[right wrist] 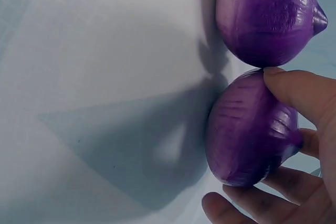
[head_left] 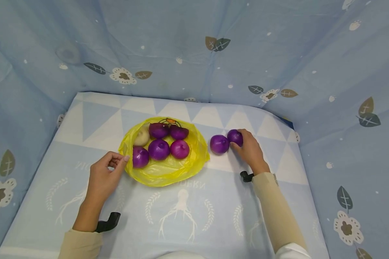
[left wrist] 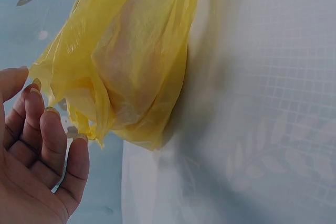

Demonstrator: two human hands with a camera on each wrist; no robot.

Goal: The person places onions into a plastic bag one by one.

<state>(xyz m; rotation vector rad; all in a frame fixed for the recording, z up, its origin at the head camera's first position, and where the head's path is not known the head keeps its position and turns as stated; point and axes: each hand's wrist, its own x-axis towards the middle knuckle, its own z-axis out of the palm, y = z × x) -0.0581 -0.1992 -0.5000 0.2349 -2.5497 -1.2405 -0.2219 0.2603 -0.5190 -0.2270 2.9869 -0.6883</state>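
A yellow plastic bag (head_left: 162,176) lies spread wide at its mouth on the table, with several purple onions (head_left: 159,149) and a pale round one (head_left: 141,137) inside. At the bag's left edge, my left hand (head_left: 106,174) pinches the rim between thumb and fingertips; the left wrist view shows the thin plastic (left wrist: 79,56) at them. To the right of the bag, my right hand (head_left: 250,149) holds a purple onion (right wrist: 247,129), thumb on one side and fingers on the other. Another purple onion (head_left: 219,144) sits against it, between it and the bag.
Some dark strands with a small orange piece (head_left: 170,121) lie at the bag's far rim. A pale blue and white patterned cloth (head_left: 181,216) covers the table. Blue printed curtains (head_left: 181,43) hang behind and at both sides.
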